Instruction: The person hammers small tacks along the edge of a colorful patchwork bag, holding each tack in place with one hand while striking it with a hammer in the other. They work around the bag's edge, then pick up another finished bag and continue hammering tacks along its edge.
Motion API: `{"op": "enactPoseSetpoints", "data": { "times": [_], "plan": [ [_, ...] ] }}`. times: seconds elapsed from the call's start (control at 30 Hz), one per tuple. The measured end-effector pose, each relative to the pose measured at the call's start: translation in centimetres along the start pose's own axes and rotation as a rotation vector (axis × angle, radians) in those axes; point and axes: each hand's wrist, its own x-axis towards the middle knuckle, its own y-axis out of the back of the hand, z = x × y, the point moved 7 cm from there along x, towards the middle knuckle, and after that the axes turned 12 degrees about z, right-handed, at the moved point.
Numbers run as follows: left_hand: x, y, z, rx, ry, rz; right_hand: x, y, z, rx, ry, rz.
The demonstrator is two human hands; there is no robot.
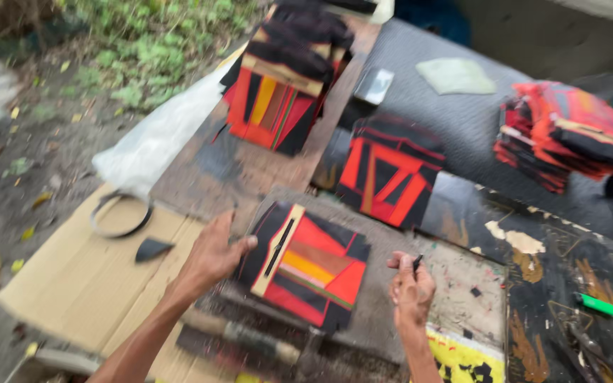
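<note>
At lower centre, the left hand (211,257) presses fingers flat on a red-black-orange patchwork square (305,266); the right hand (411,287) pinches a small dark tool (417,263). Loose pressure could let the square slide.

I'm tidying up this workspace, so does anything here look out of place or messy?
Yes. Pale flakes litter the dark board on the right, and a lone black scrap lies on the cardboard. The left hand rests on a patchwork square.
</note>
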Motion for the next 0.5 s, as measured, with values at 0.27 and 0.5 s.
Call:
{"op": "enactPoseSetpoints", "data": {
  "times": [0.27, 0.5],
  "plan": [
    [-2.1, -0.5, -7.0, -0.113, 0.123, -0.048, -5.2, 0.5, 2.5, -0.201, -0.112, -0.184],
    [-4.0, -0.4, -6.5, -0.077, 0.122, -0.107, -6.8, -0.9, 2.3, -0.142, -0.152, -0.215]
  ]
}}
